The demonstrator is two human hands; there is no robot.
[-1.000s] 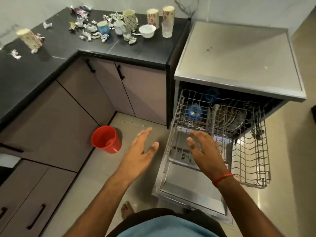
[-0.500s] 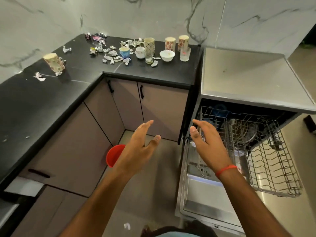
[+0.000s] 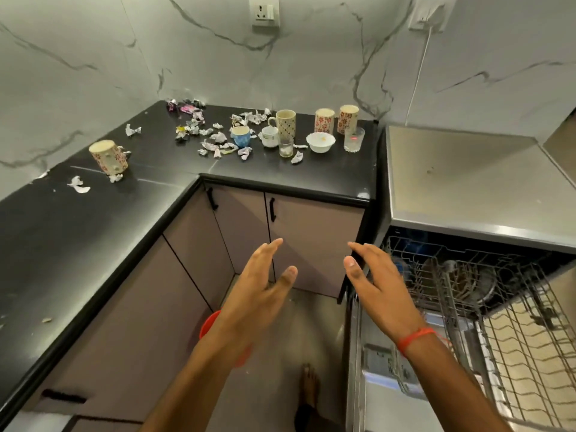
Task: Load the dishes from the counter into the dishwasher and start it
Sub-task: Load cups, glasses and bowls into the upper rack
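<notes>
Left hand (image 3: 258, 294) and right hand (image 3: 378, 286) raised mid-air, palms facing, fingers straight and loosely spread, holding nothing. Right: dishwasher (image 3: 467, 194) open, wire rack (image 3: 514, 322) pulled out, plates at its back. Far bench (image 3: 327, 176): mugs, white bowl (image 3: 320, 142), glasses, crumpled paper scraps.

Black counter (image 3: 78, 232): front stretch bare; back crowded with mugs, a white bowl (image 3: 320, 141), glasses and crumpled paper scraps (image 3: 218, 141). Pulled-out dishwasher rack (image 3: 505, 322): near wire section open, rear apparently holding plates. Floor passage: red bucket (image 3: 207, 322) beneath left forearm.
</notes>
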